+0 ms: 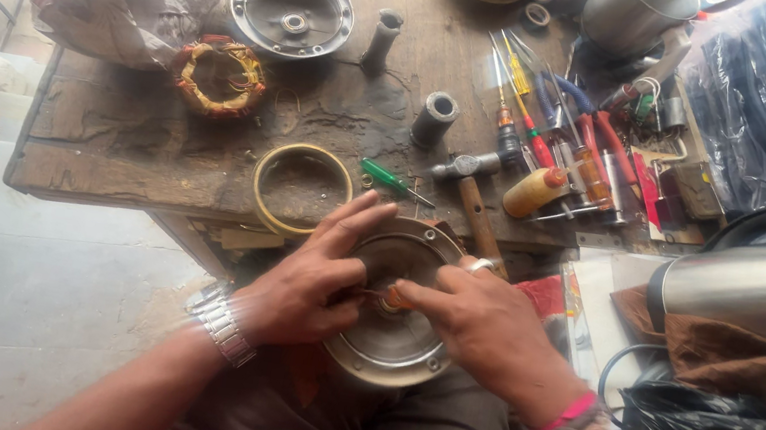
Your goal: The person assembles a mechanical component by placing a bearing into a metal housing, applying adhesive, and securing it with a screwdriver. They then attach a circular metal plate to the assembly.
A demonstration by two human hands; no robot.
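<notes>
- I see the round metal motor cover (pixel 393 333) resting on my lap, just below the near edge of the wooden workbench (pixel 108 159).
- My left hand (pixel 307 280) braces the cover's rim, fingers spread open across it.
- My right hand (pixel 478 320) pinches a small orange-handled tool (pixel 394 298) at the cover's hub.
- Handling judgement: the cover looks stiff, fairly heavy and smooth; hold by the rim, not the hub.
- Count: two dish covers, one on my lap and one second cover (pixel 292 9) far up the bench; one copper winding (pixel 220 76); one hammer (pixel 472 193); one yellow ring (pixel 302 189).
</notes>
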